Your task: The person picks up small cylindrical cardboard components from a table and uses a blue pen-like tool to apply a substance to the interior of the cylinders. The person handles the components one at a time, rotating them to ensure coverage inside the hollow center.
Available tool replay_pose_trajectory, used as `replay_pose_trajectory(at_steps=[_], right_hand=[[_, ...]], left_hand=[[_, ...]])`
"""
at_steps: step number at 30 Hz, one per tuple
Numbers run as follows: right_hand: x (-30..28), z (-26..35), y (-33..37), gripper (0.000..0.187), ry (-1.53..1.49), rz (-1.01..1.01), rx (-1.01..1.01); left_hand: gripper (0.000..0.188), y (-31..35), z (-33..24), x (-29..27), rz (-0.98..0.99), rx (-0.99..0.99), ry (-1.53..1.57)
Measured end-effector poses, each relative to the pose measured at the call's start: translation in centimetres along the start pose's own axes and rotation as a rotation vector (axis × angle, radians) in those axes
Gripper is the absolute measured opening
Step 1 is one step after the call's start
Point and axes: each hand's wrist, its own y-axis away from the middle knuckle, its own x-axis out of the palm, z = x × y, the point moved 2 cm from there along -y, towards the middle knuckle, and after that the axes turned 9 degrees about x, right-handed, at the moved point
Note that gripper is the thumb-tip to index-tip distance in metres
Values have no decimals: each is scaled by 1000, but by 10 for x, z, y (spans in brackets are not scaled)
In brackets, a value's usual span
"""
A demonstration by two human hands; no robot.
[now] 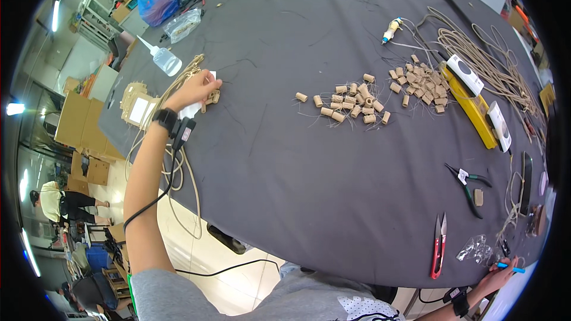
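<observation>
My left hand reaches over the far left of the dark cloth, fingers curled together. White material shows beside it, and what the fingers hold is hidden. Small tan cord-wrapped pieces lie right by its fingertips. A coil of tan cord runs beneath the wrist. At the near right edge, my right hand is closed around a thin blue pen-like tool. Close to it lie a crumpled clear plastic bag and red-handled thread snips.
Two heaps of tan wrapped tubes with thin wire ends sit mid-table. Further right are a yellow bar, coiled cord and green-handled pliers. A clear squeeze bottle stands back left. Another person is off to the left.
</observation>
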Motion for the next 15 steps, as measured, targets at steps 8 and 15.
replay_pose_trajectory(at_steps=[8, 15], right_hand=[[1, 2, 5, 33, 10, 17, 3], [0, 3, 4, 33, 1, 16, 4]], left_hand=[[24, 50, -27, 23, 26, 196, -226], [29, 47, -41, 14, 33, 134, -28]])
